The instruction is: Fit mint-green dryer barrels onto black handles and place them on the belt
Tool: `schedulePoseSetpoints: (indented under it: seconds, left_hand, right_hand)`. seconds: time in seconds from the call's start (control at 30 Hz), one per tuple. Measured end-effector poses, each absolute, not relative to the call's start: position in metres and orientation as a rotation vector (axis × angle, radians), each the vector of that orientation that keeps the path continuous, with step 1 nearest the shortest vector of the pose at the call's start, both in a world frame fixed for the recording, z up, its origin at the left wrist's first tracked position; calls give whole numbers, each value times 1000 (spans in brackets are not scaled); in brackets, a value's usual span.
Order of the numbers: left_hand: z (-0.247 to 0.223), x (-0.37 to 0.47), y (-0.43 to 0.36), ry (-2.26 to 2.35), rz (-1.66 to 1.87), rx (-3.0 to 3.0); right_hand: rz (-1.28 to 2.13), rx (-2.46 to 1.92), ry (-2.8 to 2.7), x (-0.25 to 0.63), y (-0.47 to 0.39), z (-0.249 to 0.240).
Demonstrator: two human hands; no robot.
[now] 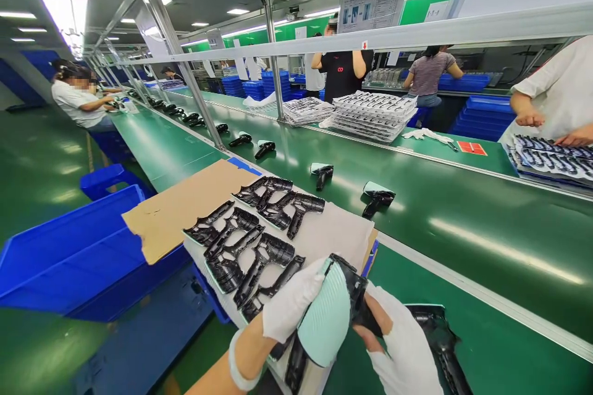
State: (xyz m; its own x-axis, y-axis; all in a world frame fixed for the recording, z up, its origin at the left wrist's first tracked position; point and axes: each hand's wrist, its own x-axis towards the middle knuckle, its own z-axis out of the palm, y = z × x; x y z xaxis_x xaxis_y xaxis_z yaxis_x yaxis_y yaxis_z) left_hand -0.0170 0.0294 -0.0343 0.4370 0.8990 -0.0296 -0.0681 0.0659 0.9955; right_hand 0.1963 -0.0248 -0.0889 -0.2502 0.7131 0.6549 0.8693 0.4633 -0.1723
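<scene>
A hair-dryer-shaped housing (328, 321), mint green outside and black inside, is held between both hands at the lower middle. My left hand (294, 299), in a white glove, grips its left edge. My right hand (401, 336), also gloved but with bare fingertips showing, closes round the black part on the right. Beside my right hand, another black housing half (438, 339) lies on the green bench. Just left of the hands, several similar housing halves (264, 253) rest in rows, hollow side up, on a white sheet (340, 228).
Brown cardboard (185, 207) lies left of the rows, above a blue bin (88, 253). Several housings (322, 174) are spaced along the green conveyor (445, 216). Across it stand stacked trays (370, 112) and a co-worker (556, 86). A metal post (194, 92) rises nearby.
</scene>
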Motion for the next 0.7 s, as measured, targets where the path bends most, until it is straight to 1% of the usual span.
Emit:
schedulePoseSetpoints:
  seconds: [0.17, 0.27, 0.33, 0.37, 0.43, 0.5, 0.53, 0.6, 0.7]
  left_hand:
    - [-30, -9, 25, 779, 810, 1201]
    - [-29, -13, 24, 778, 761, 1255]
    - [-28, -17, 22, 725, 725, 1329]
    - [-28, -20, 21, 692, 706, 1370]
    - [-28, -23, 19, 665, 686, 1508]
    - [-27, -23, 18, 757, 722, 1724]
    - [-26, -21, 18, 813, 753, 1838]
    - [-21, -17, 19, 872, 823, 1967]
    - [-11, -7, 23, 827, 857, 1998]
  right_hand:
    - [-295, -1284, -2029, 197, -22, -90]
    - [-144, -1302, -1981, 196, -21, -87]
    - [98, -1331, -1889, 194, -23, -85]
    - [285, -1347, -1820, 193, -25, -84]
    - [789, -1384, -1606, 189, -29, -80]
    - [1320, -1340, -1330, 183, -34, -75]
    - [1506, -1286, -1215, 179, -35, -73]
    - [1694, -1185, -1081, 172, -39, -72]
    - [1739, -1142, -997, 167, -46, -75]
